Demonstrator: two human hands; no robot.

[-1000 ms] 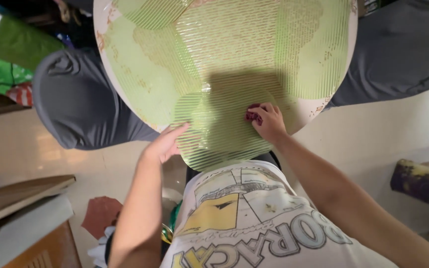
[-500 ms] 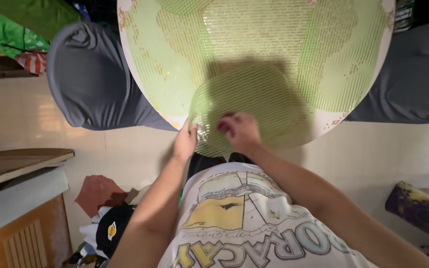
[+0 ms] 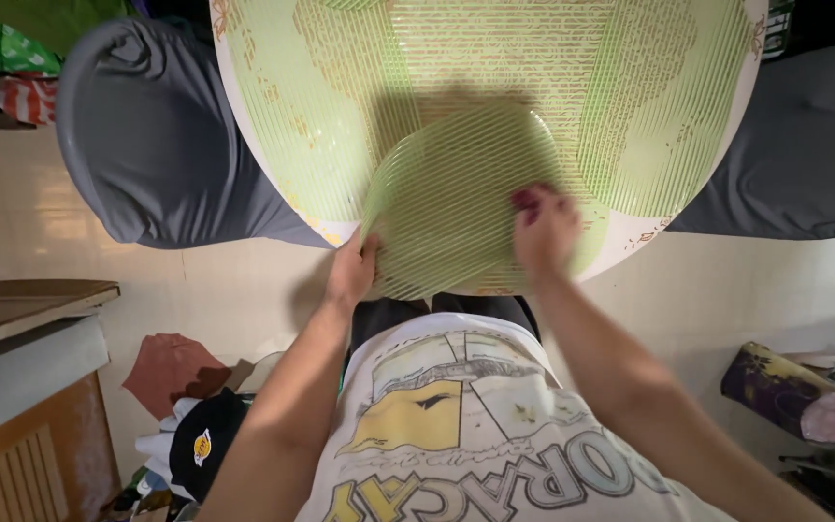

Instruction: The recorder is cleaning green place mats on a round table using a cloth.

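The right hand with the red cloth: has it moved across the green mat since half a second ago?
Yes. The right hand with the red cloth has moved rightward across the green mat, away from the left hand at the mat's edge.

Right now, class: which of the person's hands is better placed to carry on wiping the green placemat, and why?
Probably the right hand: it rests on top of the green placemat with a dark red cloth under its fingers. The left hand grips the mat's near edge at the round table's rim, steadying it.
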